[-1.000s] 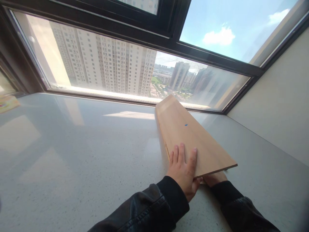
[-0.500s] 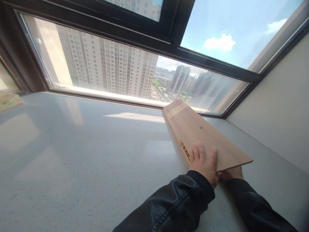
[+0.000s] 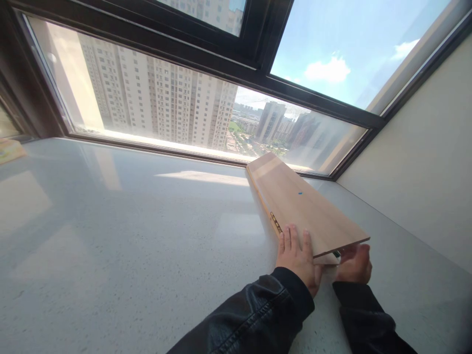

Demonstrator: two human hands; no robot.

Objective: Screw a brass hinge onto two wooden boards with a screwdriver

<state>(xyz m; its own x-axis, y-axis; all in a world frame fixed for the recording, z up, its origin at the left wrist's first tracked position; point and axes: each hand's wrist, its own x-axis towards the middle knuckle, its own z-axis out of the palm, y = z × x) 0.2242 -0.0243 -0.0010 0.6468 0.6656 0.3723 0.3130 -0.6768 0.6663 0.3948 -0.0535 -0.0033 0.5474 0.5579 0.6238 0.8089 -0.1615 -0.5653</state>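
- Pale speckled sill (image 3: 129,236) under a dark window frame (image 3: 165,49), tower blocks (image 3: 177,98) outside, plain wall (image 3: 416,142) on the right; sunlit patches on the sill.
- We see a flat wooden piece (image 3: 306,216) on the sill, right of centre, slanting from the hands towards the window. Small blue mark (image 3: 300,193) on top, dark marked strip (image 3: 276,222) along its left edge.
- Left hand (image 3: 297,260): gripping the near-left corner, fingers over the top face, thumb lower at the near end.
- Right hand (image 3: 354,268): just beside the near end, blurred; we cannot tell if it is open or closed, or holding anything.
- Pale part (image 3: 328,259) shows under the near edge, with a small dark bit (image 3: 337,254) by it; too small to name.
- Handling, our guess: stiff, fairly light, smooth face may slide under flat fingers; thin edges and corners could chip.
- Best hold, we judge: both long edges near the middle, or one palm supporting the underside; pinching only the top layer might strain whatever joins it below.
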